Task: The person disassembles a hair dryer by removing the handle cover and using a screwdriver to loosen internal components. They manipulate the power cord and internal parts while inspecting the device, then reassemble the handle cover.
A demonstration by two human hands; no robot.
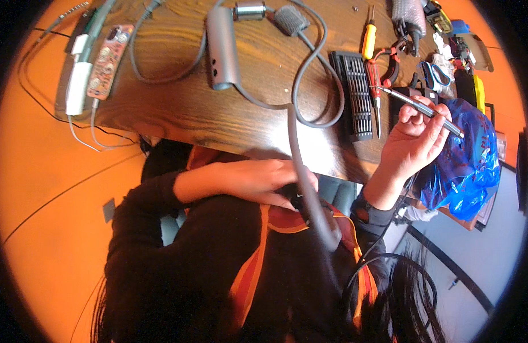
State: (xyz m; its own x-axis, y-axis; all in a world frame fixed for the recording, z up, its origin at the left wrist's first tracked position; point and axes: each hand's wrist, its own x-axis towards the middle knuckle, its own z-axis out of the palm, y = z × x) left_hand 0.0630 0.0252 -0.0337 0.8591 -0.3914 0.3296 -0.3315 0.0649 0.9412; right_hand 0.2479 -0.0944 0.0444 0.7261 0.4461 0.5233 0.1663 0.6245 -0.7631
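Note:
My right hand is raised beyond the table's right front edge, its fingers closed around a slim silver precision screwdriver. The driver's thin tip points up and left, over a red-handled screwdriver. Just left of that lies a black bit case with rows of small bits. Close to my body, below the table edge, my left hand curls over a small dark object, mostly hidden by the fingers. A thick grey cable crosses in front of that hand.
A grey cylindrical device with its cable lies on the wooden table. At left are a patterned power strip and a white one. A yellow screwdriver, red-and-black pliers and a blue plastic bag are at right.

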